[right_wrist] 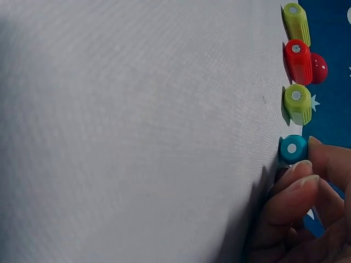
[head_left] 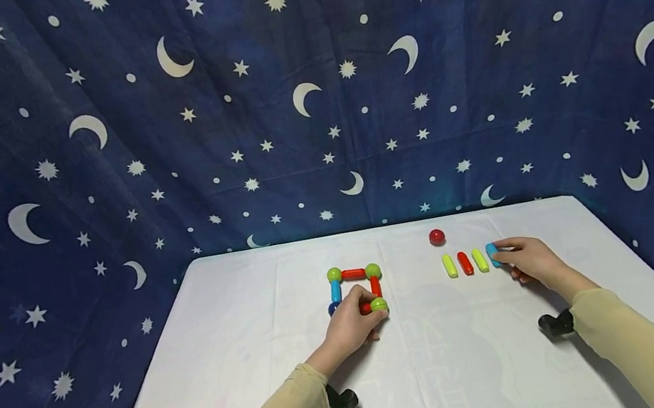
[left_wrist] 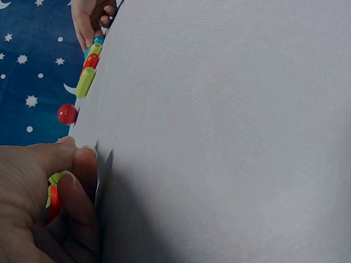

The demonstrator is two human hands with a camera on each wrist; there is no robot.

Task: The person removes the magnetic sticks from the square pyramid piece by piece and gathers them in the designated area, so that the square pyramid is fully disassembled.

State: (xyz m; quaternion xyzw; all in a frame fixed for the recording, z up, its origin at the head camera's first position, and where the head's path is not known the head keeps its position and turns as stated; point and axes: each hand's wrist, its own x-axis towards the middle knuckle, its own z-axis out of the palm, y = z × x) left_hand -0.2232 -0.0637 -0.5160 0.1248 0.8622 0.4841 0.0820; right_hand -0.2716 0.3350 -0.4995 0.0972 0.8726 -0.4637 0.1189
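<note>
A square of magnetic rods and balls lies on the white table, with green balls (head_left: 373, 270) at its far corners and a dark blue ball (head_left: 333, 308) at the near left. Red rods (head_left: 353, 274) and a blue rod (head_left: 335, 292) join them. My left hand (head_left: 347, 327) pinches the near right green ball (head_left: 379, 305) between thumb and finger, partly covering the near side. At the right, my right hand (head_left: 534, 259) grips a loose blue rod (right_wrist: 293, 149) by thumb and fingertips, at the end of a row of rods.
Beside the blue rod lie two yellow-green rods (head_left: 450, 266) with a red rod (head_left: 465, 263) between them. A loose red ball (head_left: 437, 237) sits behind the row. A dark blue cloth with moons and stars (head_left: 314, 127) hangs past the table's far edge.
</note>
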